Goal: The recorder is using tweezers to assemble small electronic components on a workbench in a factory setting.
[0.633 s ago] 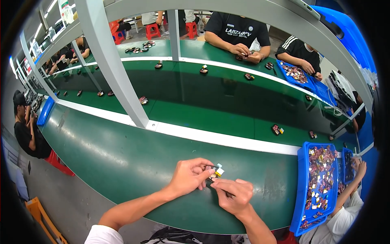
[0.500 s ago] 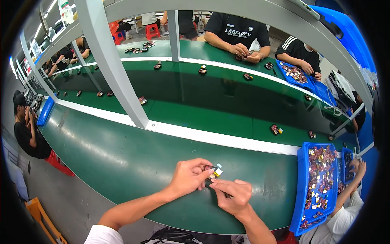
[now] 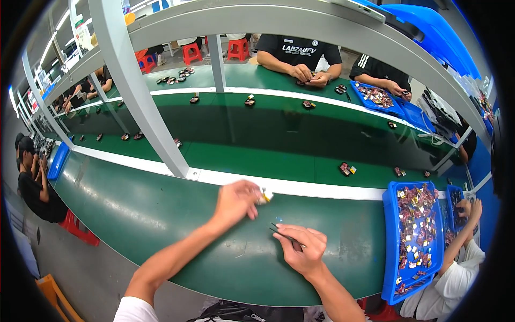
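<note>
My left hand (image 3: 234,204) is stretched forward near the white rail, its fingers closed on a small electronic assembly (image 3: 266,195) with white and yellow parts, smeared by motion. Nearer to me, my right hand (image 3: 304,249) grips dark tweezers (image 3: 280,231) whose tips point left, above the green worktop (image 3: 214,257). A tiny pale-blue scrap (image 3: 279,219) shows close to the tweezer tips; whether they pinch it, I cannot tell.
Beyond the white rail (image 3: 300,189), a green conveyor (image 3: 257,161) carries several similar assemblies. A blue tray (image 3: 390,241) full of small parts stands at the right, beside a co-worker's arm (image 3: 456,247). A grey frame post (image 3: 142,96) rises at the left. Other people sit across the line.
My left hand has left my right hand and carried the assembly forward toward the rail. My right hand stays near its place with the tweezers. The whole view has shifted slightly.
</note>
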Demonstrator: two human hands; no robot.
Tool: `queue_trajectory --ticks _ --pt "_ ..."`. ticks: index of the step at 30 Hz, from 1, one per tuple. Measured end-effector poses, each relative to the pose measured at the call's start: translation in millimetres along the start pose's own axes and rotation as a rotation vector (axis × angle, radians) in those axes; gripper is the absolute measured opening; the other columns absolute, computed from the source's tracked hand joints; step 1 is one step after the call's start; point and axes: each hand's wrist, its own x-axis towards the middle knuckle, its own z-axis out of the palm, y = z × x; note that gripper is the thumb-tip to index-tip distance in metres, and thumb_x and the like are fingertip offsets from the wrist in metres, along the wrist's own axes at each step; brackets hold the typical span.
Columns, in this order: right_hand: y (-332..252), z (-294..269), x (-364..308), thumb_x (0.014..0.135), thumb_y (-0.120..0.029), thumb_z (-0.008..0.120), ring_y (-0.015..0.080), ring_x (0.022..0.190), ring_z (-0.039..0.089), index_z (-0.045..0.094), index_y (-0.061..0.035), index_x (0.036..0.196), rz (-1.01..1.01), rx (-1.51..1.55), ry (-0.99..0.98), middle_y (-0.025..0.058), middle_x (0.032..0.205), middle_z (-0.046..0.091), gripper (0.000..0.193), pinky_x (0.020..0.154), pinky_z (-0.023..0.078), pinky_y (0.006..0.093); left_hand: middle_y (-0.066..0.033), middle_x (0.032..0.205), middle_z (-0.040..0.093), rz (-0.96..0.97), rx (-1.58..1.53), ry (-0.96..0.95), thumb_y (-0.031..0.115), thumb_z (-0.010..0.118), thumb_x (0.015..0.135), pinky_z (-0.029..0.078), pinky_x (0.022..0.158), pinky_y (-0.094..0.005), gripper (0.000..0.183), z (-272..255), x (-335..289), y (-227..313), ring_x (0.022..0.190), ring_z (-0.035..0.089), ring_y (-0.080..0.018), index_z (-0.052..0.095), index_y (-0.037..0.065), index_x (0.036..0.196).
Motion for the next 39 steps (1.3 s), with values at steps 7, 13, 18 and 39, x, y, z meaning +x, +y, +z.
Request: queue_trajectory --ticks 7,13,18,39 --pt "0 3 3 0.073 -0.002 0.084 0.0166 0.068 0.073 0.073 -0.0064 0.086 0.026 0.005 -0.007 0.0053 0.087 0.077 0.017 0.049 0.047 0.0252 -0.0229 0.096 0.064 0.405 0.922 0.534 0.015 0.07 0.091 0.057 0.058 -0.0457 0.021 -77 121 -3 0.067 0.07 -0.0363 0.068 -0.006 0.095" --pt "4 -1 -3 0.073 -0.003 0.084 0.0175 0.068 0.073 0.074 -0.0073 0.087 0.009 -0.027 0.019 0.0043 0.087 0.077 0.017 0.05 0.048 0.026 -0.0219 0.103 0.065 0.556 1.14 0.487 0.016 0.063 0.091 0.056 0.072 -0.055 0.017 15 128 31 0.078 0.069 -0.0449 0.071 0.001 0.089" --pt "7 -1 -4 0.073 -0.001 0.084 0.0176 0.061 0.07 0.074 -0.0069 0.086 -0.021 -0.017 0.009 0.0058 0.087 0.078 0.018 0.049 0.048 0.0267 -0.0189 0.089 0.074 0.556 0.787 -0.166 0.018 0.069 0.086 0.057 0.078 -0.0416 0.02 128 153 19 0.084 0.073 -0.0348 0.076 0.002 0.096" --pt "-1 -2 1 0.076 -0.004 0.083 0.0159 0.052 0.063 0.074 -0.006 0.088 0.091 0.03 0.03 0.0048 0.081 0.076 0.016 0.047 0.044 0.0273 -0.0091 0.069 0.069 0.105 0.325 -0.17 0.008 0.075 0.088 0.047 0.038 -0.0282 0.018 97 81 15 0.046 0.062 -0.0139 0.062 -0.005 0.093"
